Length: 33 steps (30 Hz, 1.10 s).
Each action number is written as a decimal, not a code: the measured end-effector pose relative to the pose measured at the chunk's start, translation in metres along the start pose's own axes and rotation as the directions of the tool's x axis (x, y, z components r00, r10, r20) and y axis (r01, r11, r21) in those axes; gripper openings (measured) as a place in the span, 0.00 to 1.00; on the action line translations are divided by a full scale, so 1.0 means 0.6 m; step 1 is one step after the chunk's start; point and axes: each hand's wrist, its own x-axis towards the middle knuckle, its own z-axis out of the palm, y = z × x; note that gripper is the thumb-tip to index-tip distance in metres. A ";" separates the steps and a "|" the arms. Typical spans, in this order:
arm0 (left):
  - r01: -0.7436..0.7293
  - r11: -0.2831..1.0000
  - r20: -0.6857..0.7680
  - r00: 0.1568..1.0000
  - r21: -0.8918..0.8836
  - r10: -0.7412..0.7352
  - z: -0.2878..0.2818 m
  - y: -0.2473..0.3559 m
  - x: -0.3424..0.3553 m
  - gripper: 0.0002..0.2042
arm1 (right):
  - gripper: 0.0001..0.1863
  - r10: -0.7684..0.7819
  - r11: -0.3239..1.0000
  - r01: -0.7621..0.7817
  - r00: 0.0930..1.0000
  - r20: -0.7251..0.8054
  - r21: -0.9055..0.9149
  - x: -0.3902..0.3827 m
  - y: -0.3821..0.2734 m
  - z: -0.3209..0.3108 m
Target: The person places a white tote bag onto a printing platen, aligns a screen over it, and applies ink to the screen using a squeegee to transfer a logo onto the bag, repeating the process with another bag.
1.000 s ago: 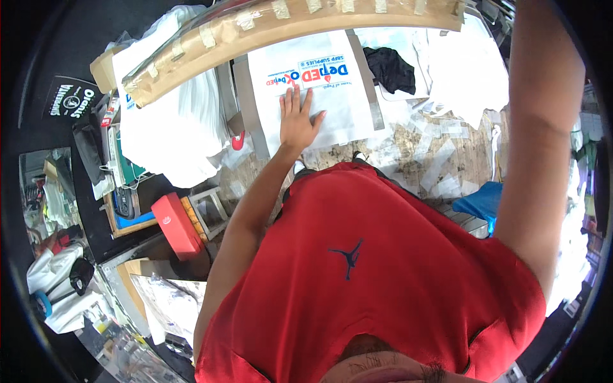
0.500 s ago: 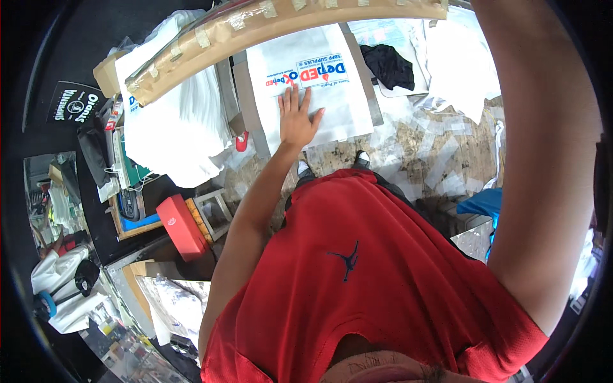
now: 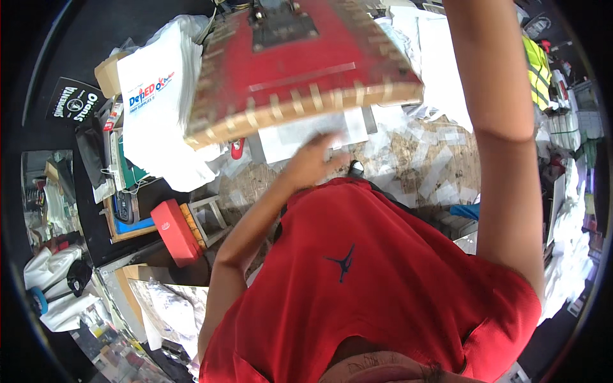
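My left hand is blurred, with fingers and thumb apart and nothing seen in it. It is over the near part of a white sheet on a flat board. Above that sheet tilts a broad red-faced frame edged with brown tape and pale tabs, which hides most of the sheet. A dark metal clamp sits on the frame's far part. My right forearm reaches up past the top edge, so my right hand is out of view.
At the left hangs a thick pile of white printed bags. A red box lies nearer, beside a small wooden stool. Scraps of clear tape litter the floor. White cloth and a yellow vest are at the right.
The frame has swung down over the white sheet, and its red face now shows. My left hand has left the sheet's print and moved nearer me and slightly right.
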 end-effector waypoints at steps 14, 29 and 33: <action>-0.223 0.944 -0.168 0.949 0.242 0.267 -0.138 0.016 0.066 0.29 | 0.14 0.464 0.643 -0.465 0.869 0.174 0.608 -0.314 -0.053 0.501; -0.223 0.932 -0.284 0.909 0.286 0.305 -0.082 -0.098 0.098 0.32 | 0.20 0.456 0.752 -0.448 0.883 0.110 0.484 -0.368 -0.031 0.631; -0.118 0.951 -0.254 0.948 0.286 0.194 -0.089 -0.088 0.080 0.31 | 0.19 0.439 0.742 -0.417 0.894 0.089 0.525 -0.336 -0.035 0.623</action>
